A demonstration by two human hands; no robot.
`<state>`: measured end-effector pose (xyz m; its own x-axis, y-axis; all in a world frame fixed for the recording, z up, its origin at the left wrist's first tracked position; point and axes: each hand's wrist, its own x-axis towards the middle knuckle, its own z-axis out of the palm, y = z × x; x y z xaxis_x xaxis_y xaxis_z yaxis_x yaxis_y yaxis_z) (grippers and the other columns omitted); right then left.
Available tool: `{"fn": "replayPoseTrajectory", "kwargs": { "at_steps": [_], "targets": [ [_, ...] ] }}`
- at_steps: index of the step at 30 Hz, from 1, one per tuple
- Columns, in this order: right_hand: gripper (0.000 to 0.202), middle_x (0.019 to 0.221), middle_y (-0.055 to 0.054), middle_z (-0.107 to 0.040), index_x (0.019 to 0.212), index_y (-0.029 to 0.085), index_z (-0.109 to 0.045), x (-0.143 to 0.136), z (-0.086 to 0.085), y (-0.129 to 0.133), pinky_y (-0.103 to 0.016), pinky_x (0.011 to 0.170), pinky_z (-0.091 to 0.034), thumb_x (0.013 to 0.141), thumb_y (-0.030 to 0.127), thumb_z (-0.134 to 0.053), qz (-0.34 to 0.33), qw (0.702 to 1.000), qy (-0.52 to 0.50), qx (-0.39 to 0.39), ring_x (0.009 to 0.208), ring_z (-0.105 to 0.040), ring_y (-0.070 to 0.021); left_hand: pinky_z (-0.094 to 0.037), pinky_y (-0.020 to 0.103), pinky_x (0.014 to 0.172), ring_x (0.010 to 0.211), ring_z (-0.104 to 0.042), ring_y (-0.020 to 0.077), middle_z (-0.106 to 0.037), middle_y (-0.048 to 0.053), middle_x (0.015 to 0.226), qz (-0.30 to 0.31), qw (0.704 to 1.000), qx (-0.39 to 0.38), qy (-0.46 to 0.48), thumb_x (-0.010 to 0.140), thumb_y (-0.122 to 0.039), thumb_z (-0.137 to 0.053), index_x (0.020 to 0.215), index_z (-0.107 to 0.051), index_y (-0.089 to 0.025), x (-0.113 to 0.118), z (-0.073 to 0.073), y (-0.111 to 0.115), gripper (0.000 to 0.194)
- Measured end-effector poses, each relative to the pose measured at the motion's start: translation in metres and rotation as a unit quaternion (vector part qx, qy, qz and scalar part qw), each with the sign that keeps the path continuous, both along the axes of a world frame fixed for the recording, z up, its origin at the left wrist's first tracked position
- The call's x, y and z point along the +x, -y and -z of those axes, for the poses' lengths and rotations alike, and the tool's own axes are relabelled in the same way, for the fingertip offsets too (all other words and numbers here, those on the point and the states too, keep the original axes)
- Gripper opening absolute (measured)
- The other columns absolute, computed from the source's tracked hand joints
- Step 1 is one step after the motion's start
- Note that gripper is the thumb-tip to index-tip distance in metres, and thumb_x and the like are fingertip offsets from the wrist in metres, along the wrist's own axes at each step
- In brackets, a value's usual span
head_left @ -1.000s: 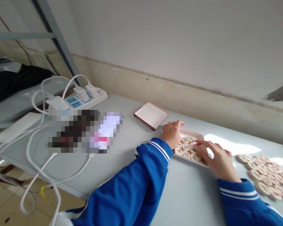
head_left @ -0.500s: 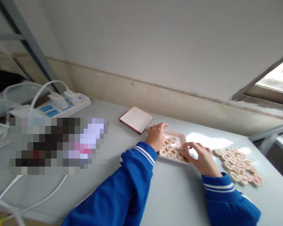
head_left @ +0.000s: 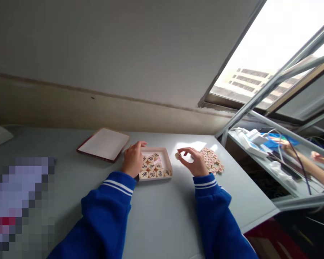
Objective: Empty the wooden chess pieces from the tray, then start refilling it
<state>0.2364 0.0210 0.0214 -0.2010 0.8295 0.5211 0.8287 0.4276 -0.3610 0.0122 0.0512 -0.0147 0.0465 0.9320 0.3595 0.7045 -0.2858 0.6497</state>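
Observation:
A shallow white box point(head_left: 169, 160) lies on the grey desk, holding several round wooden Chinese chess pieces point(head_left: 151, 166) with dark characters, laid in rows. Against the box's left side, my left hand point(head_left: 133, 158) is closed around the wall; part of the grip is hidden under the palm. Just right of the box, my right hand point(head_left: 194, 160) pinches a single chess piece point(head_left: 177, 155) between thumb and fingertips, above the desk. Beyond that hand sits a loose heap of chess pieces point(head_left: 212, 162) with reddish characters, partly covered by the hand.
A box lid point(head_left: 104, 144) with a white face and dark red sides lies left of the box. A metal bed frame point(head_left: 248, 104) rises at the desk's right end. Behind it are a power strip point(head_left: 250, 144) and another person's forearm point(head_left: 307, 165). A blurred-out phone-like object point(head_left: 24, 194) is at left.
My right hand has moved from inside the box out to its right, carrying a chess piece. My left hand stays at the box's left side. The view has turned right.

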Motion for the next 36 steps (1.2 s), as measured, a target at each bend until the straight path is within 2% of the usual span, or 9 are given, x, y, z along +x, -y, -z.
{"fn": "replayPoseTrajectory", "kwargs": {
  "at_steps": [2,5,8,12,17,22,26,30,36],
  "targets": [
    [0.014,0.082,-0.002,-0.063,0.083,0.022,-0.059,0.021,0.001,0.002,-0.029,0.066,-0.041,0.075,0.032,-0.053,0.028,0.999,0.016,-0.033,0.068,-0.054,-0.0133,-0.038,0.034,0.087,0.096,-0.053,0.0181,-0.062,0.001,0.099,-0.001,1.0,-0.004,0.0,0.069,0.001,-0.035,0.1,-0.051,-0.02,0.0,-0.001,0.001,0.041],
    [0.01,0.086,-0.003,-0.063,0.077,0.023,-0.061,0.049,0.007,0.006,-0.034,0.07,-0.039,0.073,0.029,-0.054,0.11,0.984,0.123,-0.067,0.079,-0.054,-0.0185,-0.038,0.034,0.087,0.097,-0.052,0.0182,-0.061,0.002,0.1,0.001,1.0,-0.013,-0.002,0.069,0.0,-0.035,0.101,-0.051,-0.02,0.0,-0.003,0.001,0.041],
    [0.009,0.094,-0.004,-0.061,0.077,0.023,-0.061,0.053,0.009,0.009,-0.04,0.077,-0.036,0.073,0.026,-0.054,0.135,0.978,0.155,-0.047,0.092,-0.051,-0.0232,-0.038,0.034,0.087,0.098,-0.052,0.0182,-0.061,0.001,0.101,0.002,1.0,-0.019,-0.002,0.068,0.001,-0.034,0.101,-0.051,-0.021,0.0,-0.003,0.001,0.043],
    [0.015,0.097,-0.004,-0.059,0.087,0.023,-0.061,0.01,0.001,0.006,-0.036,0.076,-0.036,0.078,0.025,-0.05,0.041,0.993,0.099,-0.04,0.09,-0.05,-0.0192,-0.039,0.033,0.087,0.097,-0.052,0.0183,-0.061,0.001,0.101,0.004,1.0,-0.021,-0.006,0.068,0.001,-0.035,0.101,-0.051,-0.021,0.0,-0.004,0.001,0.042],
    [0.031,0.107,-0.004,-0.056,0.106,0.027,-0.056,-0.05,-0.004,-0.01,-0.034,0.076,-0.033,0.076,0.021,-0.055,-0.077,0.969,0.213,-0.099,0.094,-0.046,-0.0191,-0.039,0.033,0.088,0.097,-0.052,0.0178,-0.061,0.002,0.101,0.006,1.0,-0.012,-0.006,0.068,0.001,-0.035,0.101,-0.051,-0.019,0.0,-0.004,0.001,0.041],
    [0.025,0.099,-0.004,-0.058,0.098,0.022,-0.058,-0.061,0.0,-0.023,-0.033,0.074,-0.031,0.075,0.033,-0.057,-0.059,0.966,0.232,-0.097,0.091,-0.046,-0.019,-0.039,0.033,0.089,0.097,-0.052,0.018,-0.061,0.003,0.101,0.01,1.0,-0.01,-0.004,0.069,0.0,-0.035,0.1,-0.051,-0.019,0.0,-0.004,0.001,0.04],
    [0.024,0.098,-0.004,-0.057,0.093,0.024,-0.058,-0.044,-0.008,-0.015,-0.032,0.075,-0.03,0.076,0.04,-0.055,-0.011,0.98,0.194,-0.054,0.09,-0.046,-0.0184,-0.038,0.032,0.09,0.098,-0.052,0.0173,-0.061,0.002,0.101,0.01,1.0,-0.007,-0.006,0.068,0.0,-0.035,0.1,-0.051,-0.02,0.0,-0.003,0.0,0.041],
    [0.022,0.1,-0.002,-0.056,0.091,0.027,-0.058,-0.009,-0.017,0.012,-0.033,0.075,-0.031,0.076,0.042,-0.053,0.062,0.979,0.186,-0.055,0.092,-0.046,-0.0193,-0.038,0.032,0.09,0.099,-0.052,0.0178,-0.061,0.002,0.102,0.01,1.0,-0.005,-0.009,0.068,-0.001,-0.035,0.1,-0.051,-0.021,-0.001,-0.002,-0.001,0.041],
    [0.021,0.099,-0.004,-0.056,0.089,0.027,-0.057,0.055,0.007,0.044,-0.038,0.072,-0.032,0.074,0.04,-0.053,0.183,0.951,0.241,-0.06,0.093,-0.046,-0.0247,-0.038,0.032,0.09,0.098,-0.053,0.0178,-0.061,0.002,0.101,0.004,1.0,-0.007,-0.01,0.068,-0.001,-0.035,0.099,-0.051,-0.021,0.0,-0.003,0.0,0.041]
  ]
}}
